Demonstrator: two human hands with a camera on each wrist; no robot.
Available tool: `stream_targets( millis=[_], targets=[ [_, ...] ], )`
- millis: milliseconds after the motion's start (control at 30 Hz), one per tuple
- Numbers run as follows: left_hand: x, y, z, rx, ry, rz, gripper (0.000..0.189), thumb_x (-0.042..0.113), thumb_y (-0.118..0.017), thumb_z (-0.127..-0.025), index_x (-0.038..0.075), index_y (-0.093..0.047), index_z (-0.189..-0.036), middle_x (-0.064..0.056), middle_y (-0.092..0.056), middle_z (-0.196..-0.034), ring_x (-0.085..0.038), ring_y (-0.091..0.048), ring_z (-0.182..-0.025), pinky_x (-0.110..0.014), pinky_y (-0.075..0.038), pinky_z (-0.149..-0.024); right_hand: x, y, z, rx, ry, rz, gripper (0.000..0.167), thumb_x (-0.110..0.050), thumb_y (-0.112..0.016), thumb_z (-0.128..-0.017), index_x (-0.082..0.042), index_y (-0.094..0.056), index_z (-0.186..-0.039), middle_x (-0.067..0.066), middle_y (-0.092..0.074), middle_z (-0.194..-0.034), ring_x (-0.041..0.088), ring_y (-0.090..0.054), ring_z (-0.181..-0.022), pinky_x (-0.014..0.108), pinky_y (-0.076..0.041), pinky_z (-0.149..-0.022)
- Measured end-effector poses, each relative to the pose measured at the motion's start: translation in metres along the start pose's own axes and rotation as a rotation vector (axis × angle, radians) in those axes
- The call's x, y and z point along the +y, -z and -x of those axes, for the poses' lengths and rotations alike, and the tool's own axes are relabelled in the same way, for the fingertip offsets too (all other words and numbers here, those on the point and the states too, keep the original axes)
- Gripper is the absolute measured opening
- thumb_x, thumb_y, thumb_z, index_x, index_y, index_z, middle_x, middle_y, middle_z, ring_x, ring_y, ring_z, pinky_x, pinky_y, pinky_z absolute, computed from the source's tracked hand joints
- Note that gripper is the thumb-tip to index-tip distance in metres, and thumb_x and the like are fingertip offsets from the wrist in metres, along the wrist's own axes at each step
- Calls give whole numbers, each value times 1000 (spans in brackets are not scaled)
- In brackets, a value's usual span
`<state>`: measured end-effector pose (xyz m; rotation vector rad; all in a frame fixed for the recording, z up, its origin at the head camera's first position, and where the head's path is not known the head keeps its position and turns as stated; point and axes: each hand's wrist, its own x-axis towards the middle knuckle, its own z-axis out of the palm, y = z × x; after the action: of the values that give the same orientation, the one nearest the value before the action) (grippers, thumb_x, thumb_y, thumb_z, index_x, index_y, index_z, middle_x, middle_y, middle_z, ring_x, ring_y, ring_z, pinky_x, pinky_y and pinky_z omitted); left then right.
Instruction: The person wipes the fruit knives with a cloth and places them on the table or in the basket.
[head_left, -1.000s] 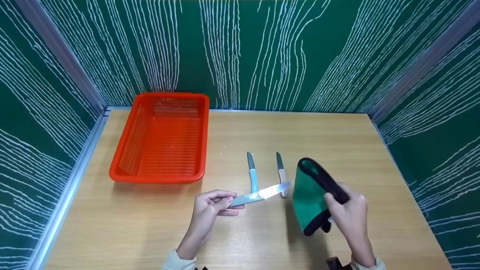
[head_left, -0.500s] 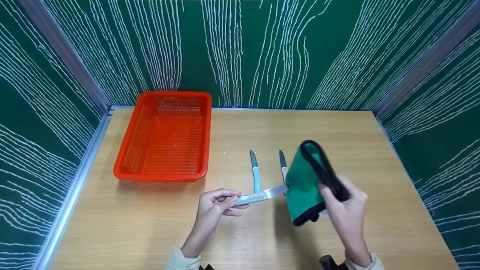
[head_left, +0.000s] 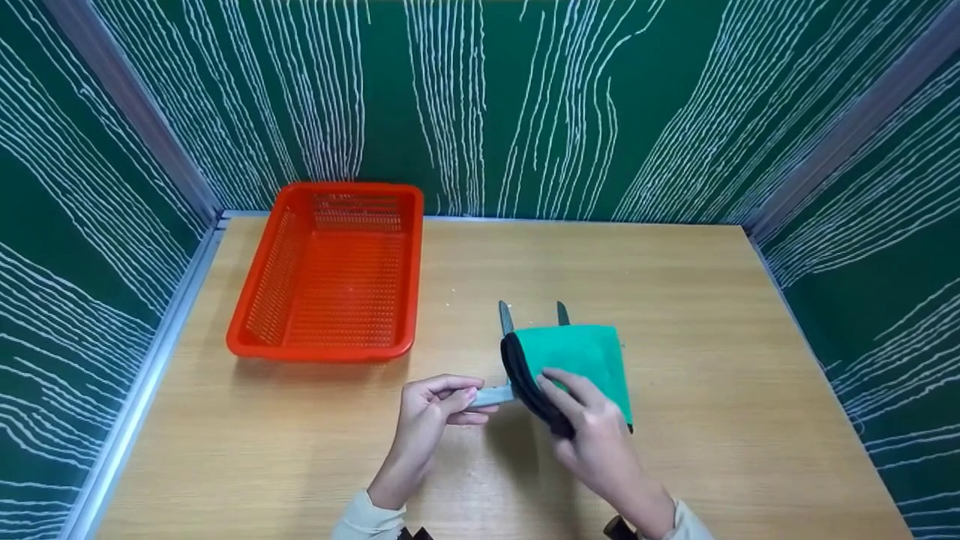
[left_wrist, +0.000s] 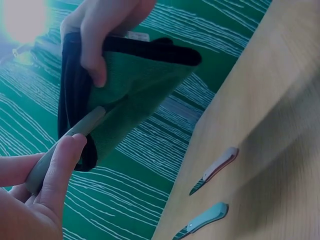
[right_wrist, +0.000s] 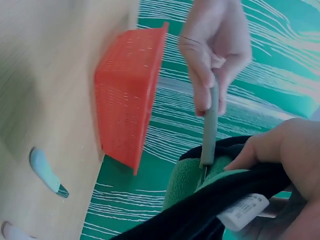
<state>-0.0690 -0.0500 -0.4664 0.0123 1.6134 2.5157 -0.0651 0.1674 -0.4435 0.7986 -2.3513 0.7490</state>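
Observation:
My left hand (head_left: 424,424) grips a folding knife (head_left: 493,396) by its pale grey-green handle, with the blade pointing right. Around that blade lies a folded green towel (head_left: 585,349) with black edging, which hides most of the metal. My right hand (head_left: 600,442) holds the towel from the near side, thumb and fingers on either side of the fold. In the right wrist view, the handle (right_wrist: 210,130) enters the fold beside a white label (right_wrist: 243,211). Two more knives lie on the table, one with a turquoise handle (left_wrist: 207,218), the other with a pinkish handle (left_wrist: 221,164).
An orange-red perforated basket (head_left: 322,353) stands at the back left of the wooden table (head_left: 262,450). Green panels (head_left: 675,60) with white wavy lines enclose the back and both sides. Tiny white specks lie right of the basket.
My right hand has moved left with the towel, which now wraps over the blade and covers most of the two lying knives from the head view. My left hand keeps its grip nearly in place.

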Motion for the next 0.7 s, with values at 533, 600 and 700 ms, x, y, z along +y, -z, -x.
stream_targets(
  millis=[533, 600, 700],
  targets=[
    [-5, 0, -4, 9, 41, 72, 22, -4, -61, -86, -17, -63, -104, -30, -66, -93, -42, -67, -78, -43, -58, -69, 8, 1, 11, -76, -44, 228, 53, 10, -81, -56, 3, -69, -107, 18, -65, -112, 37, -61, -87, 51, -57, -72],
    [-4, 1, -4, 13, 46, 79, 21, -5, -60, -86, -17, -63, -104, -30, -66, -94, -43, -67, -78, -43, -58, -69, 10, 2, 12, -55, -37, 234, 55, 11, -81, -54, 2, -69, -107, 18, -65, -111, 36, -59, -84, 50, -58, -66],
    [-4, 2, -5, 13, 52, 83, 22, -5, -60, -86, -17, -63, -104, -30, -66, -94, -43, -67, -79, -43, -58, -69, 14, 2, 13, -29, -25, 231, 58, 13, -82, -51, 2, -70, -106, 17, -65, -111, 35, -57, -81, 48, -58, -61]
  ],
)
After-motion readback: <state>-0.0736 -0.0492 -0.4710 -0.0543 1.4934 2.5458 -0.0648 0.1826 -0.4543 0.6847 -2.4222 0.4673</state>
